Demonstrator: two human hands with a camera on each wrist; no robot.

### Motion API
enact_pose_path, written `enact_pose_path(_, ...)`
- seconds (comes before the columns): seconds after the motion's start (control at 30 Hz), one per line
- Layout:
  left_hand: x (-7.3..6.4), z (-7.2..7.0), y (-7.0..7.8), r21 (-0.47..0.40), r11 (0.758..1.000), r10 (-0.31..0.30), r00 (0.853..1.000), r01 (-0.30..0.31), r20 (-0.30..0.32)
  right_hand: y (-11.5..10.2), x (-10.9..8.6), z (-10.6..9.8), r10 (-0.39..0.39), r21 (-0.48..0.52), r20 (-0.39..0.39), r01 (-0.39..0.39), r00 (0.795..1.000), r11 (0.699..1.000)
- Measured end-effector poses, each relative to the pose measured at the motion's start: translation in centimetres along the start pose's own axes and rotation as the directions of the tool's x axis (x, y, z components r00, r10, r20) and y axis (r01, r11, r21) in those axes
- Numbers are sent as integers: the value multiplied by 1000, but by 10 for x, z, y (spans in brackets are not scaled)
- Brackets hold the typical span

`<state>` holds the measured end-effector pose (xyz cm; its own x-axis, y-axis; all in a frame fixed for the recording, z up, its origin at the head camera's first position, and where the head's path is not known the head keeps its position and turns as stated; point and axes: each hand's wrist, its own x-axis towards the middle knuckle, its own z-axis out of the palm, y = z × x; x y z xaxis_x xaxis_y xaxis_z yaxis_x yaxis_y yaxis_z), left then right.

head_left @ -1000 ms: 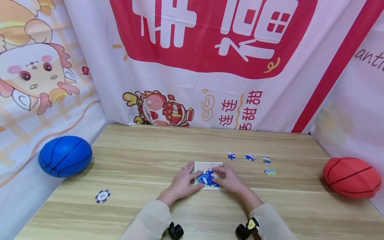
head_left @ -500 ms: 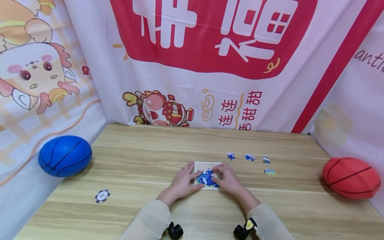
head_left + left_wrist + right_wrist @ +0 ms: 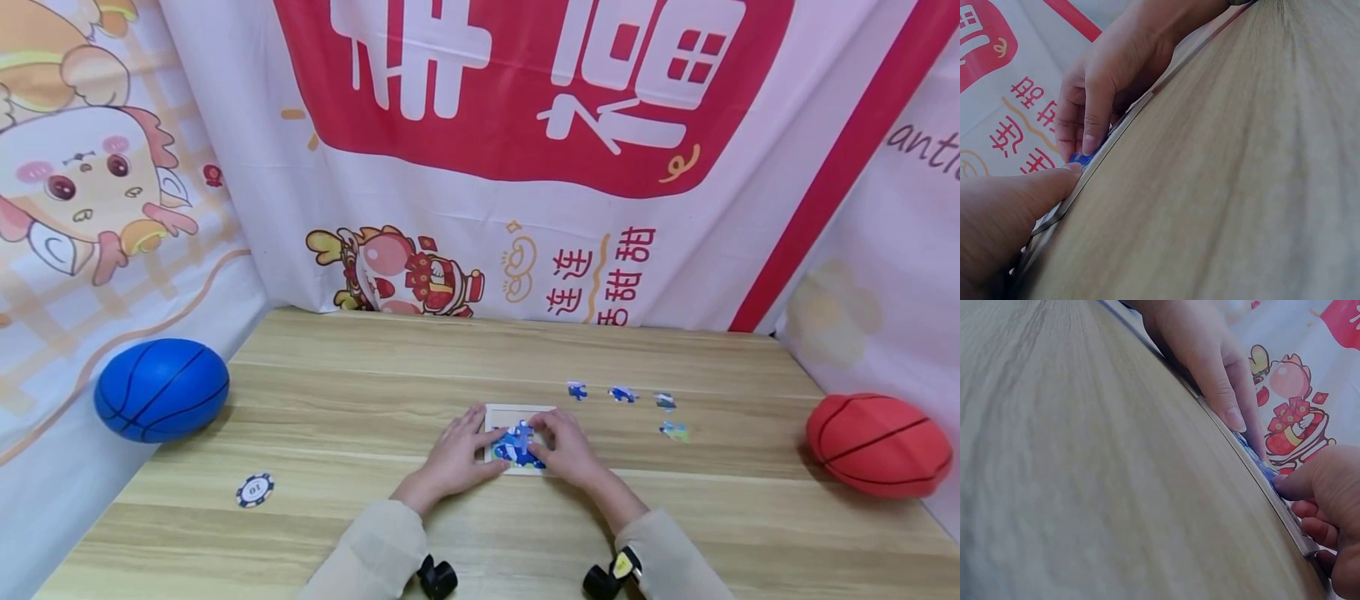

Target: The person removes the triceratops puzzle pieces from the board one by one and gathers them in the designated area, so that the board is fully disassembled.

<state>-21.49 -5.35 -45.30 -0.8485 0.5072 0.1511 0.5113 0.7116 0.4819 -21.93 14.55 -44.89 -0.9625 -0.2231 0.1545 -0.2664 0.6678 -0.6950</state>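
Note:
A small pale puzzle frame (image 3: pixel 517 407) lies flat on the table, partly filled with joined blue jigsaw pieces (image 3: pixel 513 454). On its left side rests my left hand (image 3: pixel 457 457), thumb and forefinger extended over the pieces. My right hand (image 3: pixel 567 446) is at the right side, its thumb and forefinger pinching a blue puzzle piece (image 3: pixel 525 433) over the filled part. The right wrist view shows the right thumb (image 3: pixel 1300 483) against a blue piece, other fingers curled by the frame edge. The fingers hide part of the held piece.
Loose puzzle pieces lie to the right: two blue ones (image 3: pixel 577 390) (image 3: pixel 622 394), a pale blue one (image 3: pixel 665 401) and a green one (image 3: pixel 675 431). A poker chip (image 3: pixel 255 490) and a blue ball (image 3: pixel 162 390) are left; a red ball (image 3: pixel 879 445) is far right.
The piece at my right fingertips has turned or tilted slightly and looks lighter. My right wrist has shifted a little to the left. The left hand stays in place.

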Motion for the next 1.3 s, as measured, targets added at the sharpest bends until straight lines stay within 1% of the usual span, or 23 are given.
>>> enact_pose_path(0.17,1,0,-1,-5,1000,2,1000,-2,-1,-1,1,0,-5,112,0,5,1000,994)
enact_pose_path(0.2,1,0,-1,-6,1000,2,1000,-2,-2,-1,1,0,-1,122,2,1,1000,993)
enact_pose_path(0.4,0,0,-1,-5,1000,2,1000,-2,-3,-1,2,-1,23,132,8,-24,1000,991)
enact_pose_path(0.5,0,0,-1,-4,1000,3,1000,-3,-3,-1,2,-2,22,149,8,-23,1000,989)
enact_pose_path(0.63,0,0,0,-9,1000,3,1000,-3,0,1,2,-5,45,222,27,-50,999,974)
enact_pose_path(0.77,-1,0,0,-12,1000,-1,1000,1,4,3,1,-11,96,303,44,-105,994,947)
enact_pose_path(0.93,-1,0,0,-16,1000,-14,1000,14,11,7,-1,-22,164,341,28,-163,986,926)
enact_pose_path(1.0,-1,0,1,-20,1000,-15,1000,15,14,9,-2,-29,174,340,17,-169,985,925)
enact_pose_path(1.1,-2,0,1,-26,1000,-13,1000,13,11,15,-4,-40,167,353,-2,-156,986,922)
enact_pose_path(1.2,-2,0,1,-34,999,-3,1000,3,-1,24,-6,-53,134,347,-37,-114,990,931)
enact_pose_path(1.3,-3,0,1,-41,999,12,1000,-13,-20,34,-9,-66,140,317,-59,-115,988,941)
